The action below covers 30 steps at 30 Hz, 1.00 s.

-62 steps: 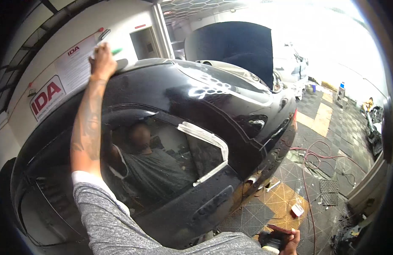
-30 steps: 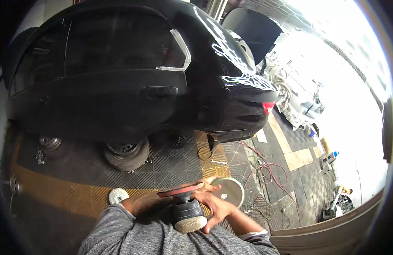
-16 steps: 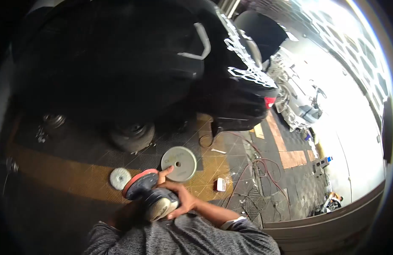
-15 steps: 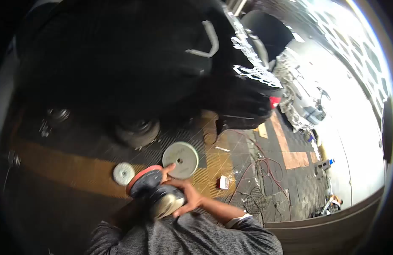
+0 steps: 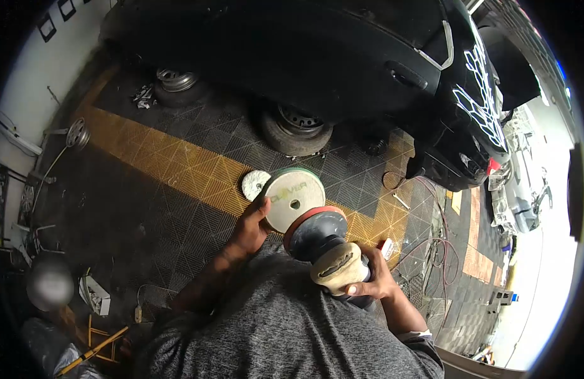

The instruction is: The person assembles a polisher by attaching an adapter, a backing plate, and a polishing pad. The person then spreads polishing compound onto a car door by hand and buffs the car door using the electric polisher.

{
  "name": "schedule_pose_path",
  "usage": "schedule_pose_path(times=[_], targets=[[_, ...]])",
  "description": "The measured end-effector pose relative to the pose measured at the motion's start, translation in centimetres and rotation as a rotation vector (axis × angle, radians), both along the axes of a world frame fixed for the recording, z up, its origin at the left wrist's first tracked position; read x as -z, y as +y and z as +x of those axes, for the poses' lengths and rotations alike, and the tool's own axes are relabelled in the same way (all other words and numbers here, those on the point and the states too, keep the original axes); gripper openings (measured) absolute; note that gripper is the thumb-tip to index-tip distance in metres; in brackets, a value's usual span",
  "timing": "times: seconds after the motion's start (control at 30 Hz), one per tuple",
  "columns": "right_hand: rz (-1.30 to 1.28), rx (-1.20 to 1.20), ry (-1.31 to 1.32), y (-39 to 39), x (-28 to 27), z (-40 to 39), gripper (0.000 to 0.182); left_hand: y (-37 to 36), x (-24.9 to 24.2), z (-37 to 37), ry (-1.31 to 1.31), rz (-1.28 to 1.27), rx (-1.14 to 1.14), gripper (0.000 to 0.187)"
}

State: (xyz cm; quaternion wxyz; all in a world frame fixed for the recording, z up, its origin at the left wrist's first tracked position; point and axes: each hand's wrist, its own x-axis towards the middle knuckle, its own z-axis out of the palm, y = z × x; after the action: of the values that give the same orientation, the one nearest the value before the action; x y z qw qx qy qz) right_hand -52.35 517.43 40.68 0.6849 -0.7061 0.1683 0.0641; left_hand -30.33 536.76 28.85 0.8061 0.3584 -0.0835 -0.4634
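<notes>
My left hand [image 5: 249,228] is closed on the left edge of a round buffing pad [image 5: 285,211], cream-faced with a greenish rim, a centre hole and printed lettering. My right hand [image 5: 377,278] wraps the rear of a polisher [image 5: 336,268], partly covered in worn tan material. At the polisher's front, a dark disc with a red rim [image 5: 307,219] tilts toward the buffing pad and overlaps its lower right edge in this view. Beyond the buffing pad, a white fluffy pad [image 5: 252,183] is partly hidden by it.
A black car [image 5: 273,57] stands ahead over a tiled floor [image 5: 172,158] with yellow strips. Near the car lies a loose wheel [image 5: 295,136]. A red hose [image 5: 446,252] coils at the right. White wall and stacked items [image 5: 96,294] are at the left.
My view has swung left. My left hand, mostly hidden before, now shows gripping the buffing pad. The polisher has turned and sits to the right of the pad, held by my right hand.
</notes>
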Motion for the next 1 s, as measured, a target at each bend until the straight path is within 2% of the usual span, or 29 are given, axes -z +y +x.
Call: schedule_pose_path(times=[0.07, 0.1, 0.2, 0.23, 0.43, 0.57, 0.63, 0.73, 0.93, 1.0], targets=[[-0.051, -0.029, -0.013, 0.5, -0.3, 1.0, 0.095, 0.8, -1.0, -0.4, -0.074, 0.025, 0.025, 0.058], [-0.096, -0.055, -0.024, 0.8, -0.3, 1.5, 0.094, 1.3, -1.0, -0.5, -0.203, 0.094, 0.036, 0.061], [-0.022, -0.017, -0.042, 1.3, 0.1, 2.3, 0.092, 1.4, -0.4, -1.3, -0.058, -0.007, 0.007, 0.061], [-0.033, -0.012, -0.051, 1.5, -0.3, 2.6, 0.091, 1.9, -0.2, -0.9, -0.071, -0.046, 0.067, 0.064], [-0.106, -0.070, -0.077, 1.3, 1.1, 3.7, 0.092, 3.5, -1.4, -1.0, -0.184, -0.115, 0.031, 0.059], [-0.101, -0.069, -0.042, 2.0, 0.3, 4.2, 0.095, 4.6, -0.3, -1.0, -0.129, -0.127, 0.043, 0.058], [-0.127, -0.092, -0.048, 2.1, 0.2, 4.4, 0.095, 5.0, 0.4, -0.6, -0.182, -0.144, 0.098, 0.060], [-0.117, -0.094, -0.053, 2.2, 0.4, 4.7, 0.095, 5.5, 0.5, -0.7, -0.257, -0.046, 0.100, 0.060], [-0.123, -0.070, -0.050, 2.6, 0.6, 4.7, 0.092, 4.9, 0.0, -1.5, -0.126, -0.156, 0.000, 0.059], [-0.122, -0.074, -0.054, 2.8, 0.4, 4.8, 0.090, 5.3, -1.0, -1.6, -0.135, -0.124, 0.005, 0.058]])
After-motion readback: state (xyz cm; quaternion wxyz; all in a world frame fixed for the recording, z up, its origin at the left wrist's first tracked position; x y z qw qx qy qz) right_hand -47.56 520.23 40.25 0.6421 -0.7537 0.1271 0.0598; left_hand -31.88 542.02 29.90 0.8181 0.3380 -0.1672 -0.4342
